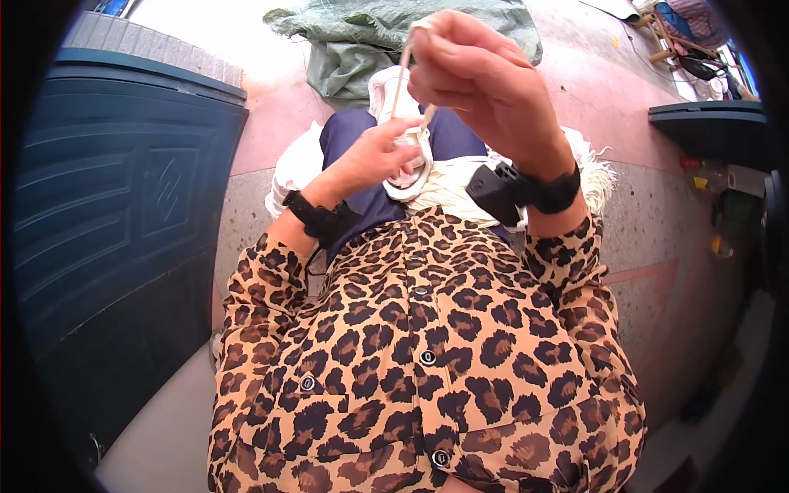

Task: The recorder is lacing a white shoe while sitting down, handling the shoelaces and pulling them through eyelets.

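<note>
A white shoe (399, 189) rests on my lap between my dark-trousered thighs. My left hand (378, 152) is closed at the shoe's middle, its fingers curled over the lacing area. Higher up and nearer the camera, my right hand (485, 82) pinches a thin cream shoelace (402, 82) between thumb and forefinger. That lace runs down taut from the pinch toward my left hand and the shoe. A heap of loose cream laces (456, 191) lies across my lap beside the shoe, partly behind my right wrist.
A green woven sack (353, 66) lies on the floor ahead. To my left stands a dark blue panelled door (123, 164). Fringed white cords (598, 168) hang by my right knee. A dark ledge (699, 115) and assorted items line the right side.
</note>
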A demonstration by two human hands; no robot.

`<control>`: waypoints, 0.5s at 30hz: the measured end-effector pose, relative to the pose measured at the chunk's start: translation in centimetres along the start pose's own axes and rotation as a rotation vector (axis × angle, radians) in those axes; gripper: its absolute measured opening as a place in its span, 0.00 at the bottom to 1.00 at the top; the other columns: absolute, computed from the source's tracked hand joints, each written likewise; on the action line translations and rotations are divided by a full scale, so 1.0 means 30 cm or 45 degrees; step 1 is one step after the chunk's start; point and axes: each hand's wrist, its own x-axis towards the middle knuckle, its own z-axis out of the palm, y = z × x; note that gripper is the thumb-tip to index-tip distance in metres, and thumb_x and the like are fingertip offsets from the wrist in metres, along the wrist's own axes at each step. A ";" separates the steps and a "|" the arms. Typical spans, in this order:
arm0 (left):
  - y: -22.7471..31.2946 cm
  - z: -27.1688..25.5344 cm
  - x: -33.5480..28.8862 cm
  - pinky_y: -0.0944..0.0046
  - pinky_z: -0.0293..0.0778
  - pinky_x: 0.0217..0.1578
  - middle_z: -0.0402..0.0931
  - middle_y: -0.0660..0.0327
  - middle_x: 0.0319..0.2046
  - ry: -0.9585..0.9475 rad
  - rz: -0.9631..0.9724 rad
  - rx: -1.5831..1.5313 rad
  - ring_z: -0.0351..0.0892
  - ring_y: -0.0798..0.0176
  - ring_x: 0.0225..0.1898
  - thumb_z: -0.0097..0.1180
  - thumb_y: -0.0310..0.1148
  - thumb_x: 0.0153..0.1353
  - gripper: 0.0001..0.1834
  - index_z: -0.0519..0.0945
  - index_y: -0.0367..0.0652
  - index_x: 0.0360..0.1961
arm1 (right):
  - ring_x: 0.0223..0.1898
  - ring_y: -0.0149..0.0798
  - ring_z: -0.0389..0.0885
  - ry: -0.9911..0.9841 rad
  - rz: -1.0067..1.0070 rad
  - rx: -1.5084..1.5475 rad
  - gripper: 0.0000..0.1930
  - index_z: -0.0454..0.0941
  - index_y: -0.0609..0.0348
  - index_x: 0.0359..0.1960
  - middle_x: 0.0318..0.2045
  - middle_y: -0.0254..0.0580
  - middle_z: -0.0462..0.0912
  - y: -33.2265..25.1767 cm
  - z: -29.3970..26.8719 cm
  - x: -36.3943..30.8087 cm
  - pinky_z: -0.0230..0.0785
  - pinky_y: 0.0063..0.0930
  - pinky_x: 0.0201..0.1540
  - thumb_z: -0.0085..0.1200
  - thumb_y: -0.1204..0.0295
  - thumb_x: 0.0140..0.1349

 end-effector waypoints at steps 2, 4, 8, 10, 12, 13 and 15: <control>0.033 0.004 0.014 0.77 0.67 0.16 0.72 0.66 0.19 -0.113 0.107 -0.019 0.71 0.75 0.17 0.49 0.31 0.59 0.14 0.73 0.35 0.43 | 0.23 0.28 0.61 0.108 -0.010 0.011 0.09 0.67 0.61 0.37 0.21 0.29 0.64 -0.002 -0.033 0.008 0.55 0.22 0.29 0.40 0.69 0.62; 0.074 -0.057 -0.003 0.77 0.66 0.16 0.71 0.67 0.18 -0.176 -0.074 -0.109 0.70 0.75 0.16 0.48 0.33 0.60 0.12 0.73 0.38 0.42 | 0.38 0.30 0.68 0.502 -0.399 -0.043 0.12 0.68 0.63 0.42 0.34 0.35 0.74 -0.030 -0.115 0.000 0.57 0.25 0.42 0.42 0.69 0.61; 0.060 -0.310 -0.031 0.77 0.60 0.15 0.68 0.66 0.22 0.507 0.260 0.042 0.62 0.77 0.16 0.42 0.37 0.63 0.12 0.72 0.39 0.38 | 0.19 0.27 0.62 1.223 -0.355 0.348 0.15 0.65 0.55 0.18 0.15 0.31 0.64 -0.038 -0.360 -0.077 0.57 0.23 0.28 0.41 0.65 0.62; 0.039 -0.433 -0.034 0.79 0.56 0.13 0.66 0.68 0.22 0.469 0.215 -0.849 0.61 0.76 0.15 0.42 0.36 0.63 0.13 0.68 0.36 0.41 | 0.24 0.27 0.65 1.002 -0.058 -0.434 0.16 0.62 0.55 0.16 0.20 0.33 0.67 0.069 -0.599 -0.198 0.61 0.20 0.32 0.44 0.63 0.60; -0.033 -0.492 -0.031 0.79 0.55 0.10 0.68 0.66 0.22 0.672 0.083 -0.602 0.61 0.75 0.11 0.43 0.36 0.62 0.13 0.72 0.36 0.37 | 0.18 0.26 0.66 0.990 -0.103 -1.431 0.11 0.74 0.58 0.25 0.17 0.31 0.71 0.256 -0.546 -0.195 0.62 0.23 0.22 0.49 0.64 0.58; -0.065 -0.474 -0.036 0.79 0.55 0.10 0.68 0.66 0.22 0.686 0.076 -0.603 0.61 0.75 0.11 0.43 0.36 0.62 0.13 0.72 0.36 0.37 | 0.22 0.33 0.71 0.758 0.178 -1.225 0.09 0.76 0.60 0.32 0.22 0.35 0.75 0.281 -0.444 -0.204 0.67 0.27 0.29 0.50 0.67 0.56; -0.105 -0.369 -0.025 0.77 0.54 0.08 0.71 0.64 0.23 0.736 -0.329 0.149 0.63 0.74 0.08 0.45 0.35 0.60 0.12 0.75 0.36 0.33 | 0.27 0.39 0.77 0.465 0.255 -1.401 0.08 0.77 0.60 0.34 0.27 0.46 0.79 0.387 -0.390 -0.223 0.68 0.29 0.34 0.51 0.71 0.54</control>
